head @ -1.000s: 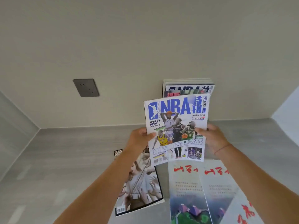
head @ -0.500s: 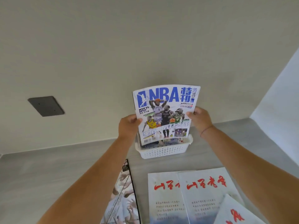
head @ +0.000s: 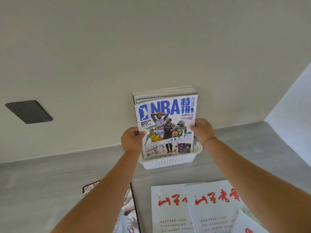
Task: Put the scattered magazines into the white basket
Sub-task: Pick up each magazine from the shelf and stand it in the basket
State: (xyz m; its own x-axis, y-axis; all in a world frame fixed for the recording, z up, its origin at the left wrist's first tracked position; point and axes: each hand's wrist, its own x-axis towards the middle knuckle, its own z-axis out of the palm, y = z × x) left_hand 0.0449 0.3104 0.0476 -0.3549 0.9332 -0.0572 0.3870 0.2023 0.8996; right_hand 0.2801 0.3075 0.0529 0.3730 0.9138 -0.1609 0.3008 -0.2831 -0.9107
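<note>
Between the pinching left hand [head: 133, 140] and right hand [head: 202, 130], the NBA magazine [head: 166, 125] stood in the white basket [head: 168, 163]; sliding it straight down before release seemed best.

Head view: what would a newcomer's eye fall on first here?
The blue NBA magazine, centre frame, held upright by the left hand and right hand, its lower edge at the white basket. Next, red-titled magazines lying on the grey counter nearer the camera.
</note>
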